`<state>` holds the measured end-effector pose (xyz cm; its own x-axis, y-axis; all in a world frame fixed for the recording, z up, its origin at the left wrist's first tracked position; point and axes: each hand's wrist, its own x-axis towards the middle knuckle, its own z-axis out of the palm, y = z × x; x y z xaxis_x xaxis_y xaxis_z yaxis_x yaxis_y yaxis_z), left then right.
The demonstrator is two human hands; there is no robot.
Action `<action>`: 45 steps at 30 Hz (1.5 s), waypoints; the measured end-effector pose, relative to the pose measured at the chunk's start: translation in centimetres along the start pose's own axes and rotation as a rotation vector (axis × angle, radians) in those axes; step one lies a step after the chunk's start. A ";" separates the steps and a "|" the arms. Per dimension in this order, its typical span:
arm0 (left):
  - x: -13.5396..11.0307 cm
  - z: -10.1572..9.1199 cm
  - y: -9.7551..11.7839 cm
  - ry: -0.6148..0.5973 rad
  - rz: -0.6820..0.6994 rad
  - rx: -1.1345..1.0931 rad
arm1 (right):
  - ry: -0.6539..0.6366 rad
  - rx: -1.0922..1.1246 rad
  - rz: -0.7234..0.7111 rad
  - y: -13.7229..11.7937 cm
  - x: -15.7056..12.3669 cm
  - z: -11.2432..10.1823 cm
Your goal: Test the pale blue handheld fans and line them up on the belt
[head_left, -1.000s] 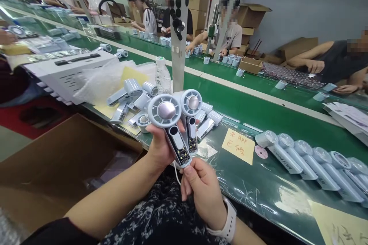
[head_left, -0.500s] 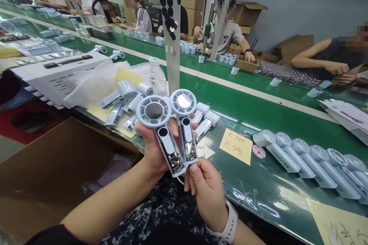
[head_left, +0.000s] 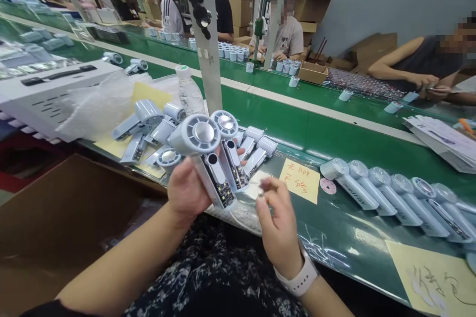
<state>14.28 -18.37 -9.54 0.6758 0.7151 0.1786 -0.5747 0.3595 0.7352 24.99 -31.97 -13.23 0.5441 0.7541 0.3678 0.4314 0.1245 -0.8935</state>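
Two light-blue handheld fans are gripped in my left hand (head_left: 189, 188). The nearer fan (head_left: 223, 193) and the farther fan (head_left: 234, 166) both have round grilles and handles whose open fronts bare circuit boards. My right hand (head_left: 278, 228), wearing a white-banded watch (head_left: 299, 275), is apart from the fans, below and right of them. Its thumb and forefinger pinch a small shiny tip, seemingly the end of the white cable (head_left: 243, 225) that runs beneath the fans towards this hand. The palm side of my left fingers is hidden behind the handles.
More fans (head_left: 143, 129) lie piled at left beside a water bottle (head_left: 189, 91). A row of fans (head_left: 360, 190) and yellow notes (head_left: 300, 178) lie to the right. A cardboard box (head_left: 74, 228) stands lower left. Across the green conveyor (head_left: 282, 111), several people work.
My right hand has come away from the fans' lower ends, moving right. The fans have turned in my left hand, so the nearer head's side now shows. The camera view has shifted slightly.
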 end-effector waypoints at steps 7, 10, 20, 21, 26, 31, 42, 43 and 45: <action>-0.5 -0.6 -2.1 -0.170 -0.172 0.313 | -0.172 0.451 0.095 1.6 1.8 -1.6; 0.1 -0.5 -2.5 -0.132 -0.227 0.230 | -0.073 0.627 0.224 1.9 1.9 -2.5; -0.8 1.0 -2.7 -0.246 -0.268 0.150 | -0.102 0.871 0.442 0.3 0.6 -3.4; -0.9 1.3 -2.6 -0.285 -0.266 0.152 | -0.134 0.891 0.447 0.2 0.5 -3.4; -1.2 1.6 -2.2 -0.352 -0.234 0.165 | -0.142 0.898 0.442 -0.2 0.5 -3.2; -1.5 0.4 -2.1 -0.300 -0.245 0.176 | -0.133 0.864 0.454 -0.5 0.7 -2.7; -1.5 0.6 -1.9 -0.255 -0.253 0.130 | -0.125 0.864 0.413 -0.6 0.5 -2.5; -1.5 0.7 -1.9 -0.260 -0.255 0.141 | -0.121 0.863 0.404 -0.6 0.5 -2.5; -1.4 0.8 -2.0 -0.263 -0.243 0.176 | -0.119 0.861 0.385 -0.4 0.4 -2.6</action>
<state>14.84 -20.57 -10.76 0.8906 0.4357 0.1303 -0.3110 0.3744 0.8736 26.87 -33.36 -12.05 0.4410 0.8972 0.0225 -0.4669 0.2507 -0.8480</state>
